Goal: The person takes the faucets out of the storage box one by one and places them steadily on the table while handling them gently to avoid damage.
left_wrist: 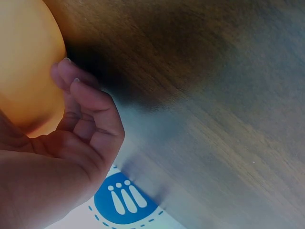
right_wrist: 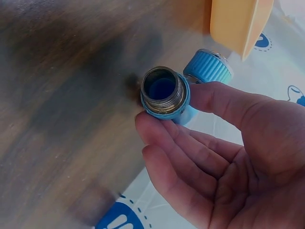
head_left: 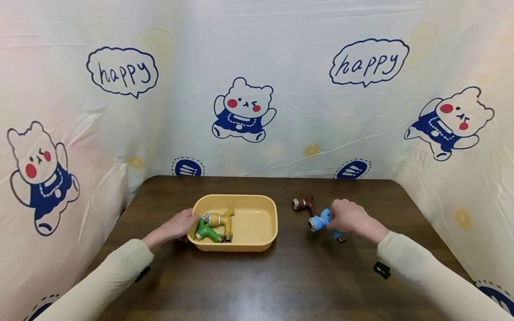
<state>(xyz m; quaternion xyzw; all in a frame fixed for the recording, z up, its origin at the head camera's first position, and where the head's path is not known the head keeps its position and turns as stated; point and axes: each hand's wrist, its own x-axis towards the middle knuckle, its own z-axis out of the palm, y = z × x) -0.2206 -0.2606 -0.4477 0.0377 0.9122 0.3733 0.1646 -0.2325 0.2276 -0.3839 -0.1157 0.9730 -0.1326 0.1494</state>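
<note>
My right hand [head_left: 350,216] pinches a blue tap [head_left: 317,223], thumb on one side and fingers on the other; its threaded metal end [right_wrist: 164,104] faces my wrist. I can't tell whether the tap clears the tabletop [head_left: 257,281] beneath it. Just beyond, a dark red tap [head_left: 308,205] lies on the wood, so close to the blue one that I can't tell if they touch. Across to my left stands a yellow bin [head_left: 257,244], and my left hand [head_left: 179,224] grips its left rim, thumb over the edge. Inside, at that same end, a green tap [head_left: 206,231] lies against a yellow tap [head_left: 227,223]. Behind everything hangs a pale sheet [head_left: 297,102] printed with bears and "happy" bubbles.
</note>
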